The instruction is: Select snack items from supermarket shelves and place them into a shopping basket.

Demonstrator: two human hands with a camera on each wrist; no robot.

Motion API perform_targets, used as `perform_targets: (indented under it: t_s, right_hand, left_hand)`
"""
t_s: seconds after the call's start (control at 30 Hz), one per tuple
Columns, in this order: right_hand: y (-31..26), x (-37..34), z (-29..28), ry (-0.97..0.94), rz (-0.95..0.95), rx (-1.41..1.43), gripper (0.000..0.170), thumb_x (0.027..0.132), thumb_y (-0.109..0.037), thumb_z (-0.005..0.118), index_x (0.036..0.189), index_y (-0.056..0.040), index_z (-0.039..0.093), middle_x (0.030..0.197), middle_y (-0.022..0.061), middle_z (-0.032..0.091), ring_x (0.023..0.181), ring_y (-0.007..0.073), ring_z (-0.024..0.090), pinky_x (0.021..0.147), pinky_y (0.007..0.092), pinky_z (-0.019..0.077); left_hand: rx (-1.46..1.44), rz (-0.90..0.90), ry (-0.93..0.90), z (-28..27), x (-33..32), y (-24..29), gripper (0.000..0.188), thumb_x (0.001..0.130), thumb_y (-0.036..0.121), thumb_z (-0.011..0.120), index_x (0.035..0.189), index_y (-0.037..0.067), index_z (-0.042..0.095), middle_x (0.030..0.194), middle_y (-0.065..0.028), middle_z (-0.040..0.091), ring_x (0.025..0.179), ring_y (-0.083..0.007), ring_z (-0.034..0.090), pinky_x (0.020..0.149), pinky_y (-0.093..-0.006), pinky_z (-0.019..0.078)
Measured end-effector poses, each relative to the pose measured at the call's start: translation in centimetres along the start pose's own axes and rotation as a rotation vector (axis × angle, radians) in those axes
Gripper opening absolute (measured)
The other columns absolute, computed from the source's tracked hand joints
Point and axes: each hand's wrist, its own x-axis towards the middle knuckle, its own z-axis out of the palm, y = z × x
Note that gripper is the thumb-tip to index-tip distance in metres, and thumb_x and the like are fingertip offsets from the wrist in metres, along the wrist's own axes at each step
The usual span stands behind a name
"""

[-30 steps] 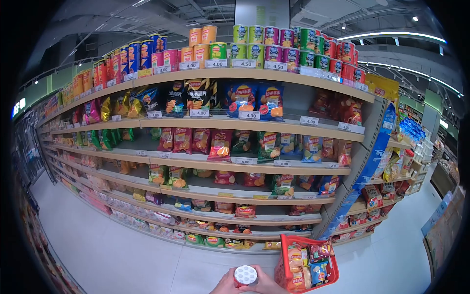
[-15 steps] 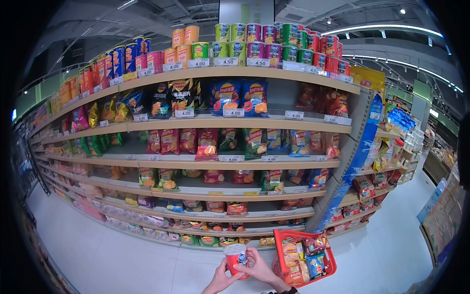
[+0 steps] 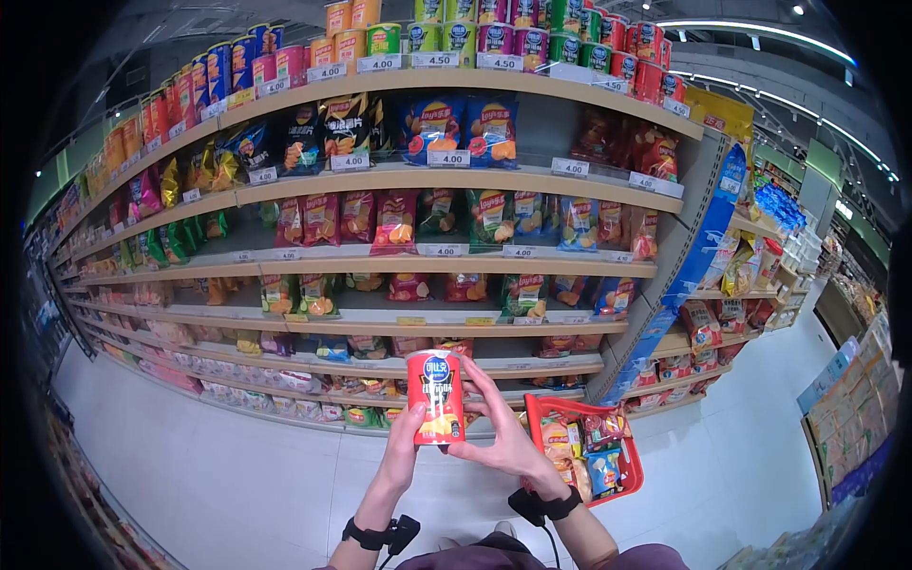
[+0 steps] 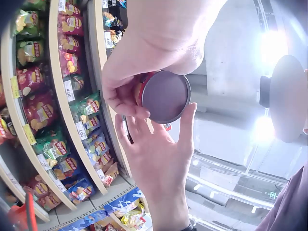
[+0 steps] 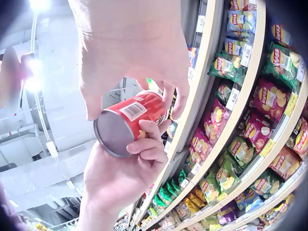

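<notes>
A red can (image 3: pixel 436 399) with a round blue logo is held up before the shelves, its printed front facing the head view. My left hand (image 3: pixel 403 450) grips its left side, thumb across the lower front; in the right wrist view the fingers of this left hand (image 5: pixel 122 168) curl round the can (image 5: pixel 137 118). On the other side, my right hand (image 3: pixel 503 432) has its fingers along the can's side and its thumb by the bottom rim. The left wrist view shows the can's grey base (image 4: pixel 166 96) between my left hand (image 4: pixel 156 41) and right hand (image 4: pixel 159 161).
A long shelf unit (image 3: pixel 342 261) with chip bags and price tags spans the view, with stacked cans (image 3: pixel 459 43) on top. On the floor to the right stands a red basket (image 3: pixel 635 467) holding several snack bags. A stacked display (image 3: pixel 850 418) is at far right.
Both hands have lifted the can higher, and it has turned from showing its white lid to showing its front label. The head view has tilted down, bringing forearms and feet into sight.
</notes>
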Motion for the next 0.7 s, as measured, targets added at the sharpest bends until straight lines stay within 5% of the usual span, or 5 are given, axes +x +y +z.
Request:
perform_targets:
  t_s: [0.3, 0.43, 0.57, 0.63, 0.7]
  right_hand:
    - [5.7, -2.4, -1.5, -0.027, 0.138, -0.395, 0.063, 0.093, -0.040, 0.062, 0.141, -0.0033, 0.042, 0.137, 0.0203, 0.050, 0.126, 0.0326, 0.049, 0.105, 0.0401, 0.0386]
    - [21.2, -9.3, -4.1, -0.042, 0.650, -0.992, 0.075, 0.086, -0.046, 0.065, 0.143, -0.0060, 0.036, 0.151, 0.0275, 0.027, 0.140, 0.0422, 0.028, 0.114, 0.0526, 0.0250]
    - [27.1, -16.6, -5.8, 0.003, 0.788, -0.887, 0.081, 0.084, -0.022, 0.066, 0.150, -0.0082, 0.021, 0.151, 0.0297, 0.022, 0.131, 0.0481, 0.039, 0.103, 0.0514, 0.0414]
    - [29.8, -19.1, -5.3, 0.166, 0.551, -0.820, 0.083, 0.079, -0.004, 0.063, 0.150, -0.0044, 0.018, 0.143, 0.0346, 0.031, 0.115, 0.0515, 0.052, 0.088, 0.0518, 0.0509]
    - [29.0, -18.6, -4.8, 0.328, 0.728, -0.709, 0.080, 0.080, -0.006, 0.062, 0.148, -0.0024, 0.020, 0.129, 0.0365, 0.044, 0.107, 0.0513, 0.056, 0.086, 0.0534, 0.0499]
  left_hand:
    - [-0.088, 0.023, 0.021, -2.4, -1.1, -3.9, 0.045, 0.098, 0.044, 0.044, 0.116, 0.003, 0.053, 0.098, -0.0091, 0.065, 0.083, -0.0180, 0.065, 0.066, -0.0361, 0.0538]
    - [-0.039, -0.038, 0.140, -6.3, -3.9, -4.7, 0.046, 0.098, 0.044, 0.044, 0.114, 0.002, 0.053, 0.094, -0.0087, 0.065, 0.078, -0.0175, 0.066, 0.065, -0.0343, 0.0540]
    - [0.007, -0.073, 0.337, -10.0, -6.1, -5.5, 0.045, 0.098, 0.044, 0.044, 0.115, 0.004, 0.053, 0.095, -0.0080, 0.065, 0.080, -0.0168, 0.066, 0.066, -0.0336, 0.0537]
    - [0.007, -0.090, 0.436, -11.4, -7.2, -6.1, 0.045, 0.098, 0.047, 0.045, 0.117, 0.006, 0.052, 0.098, -0.0074, 0.064, 0.084, -0.0163, 0.065, 0.066, -0.0334, 0.0529]
    - [-0.007, -0.090, 0.485, -11.4, -7.7, -6.3, 0.047, 0.097, 0.049, 0.045, 0.117, 0.007, 0.051, 0.098, -0.0072, 0.064, 0.084, -0.0165, 0.064, 0.066, -0.0335, 0.0525]
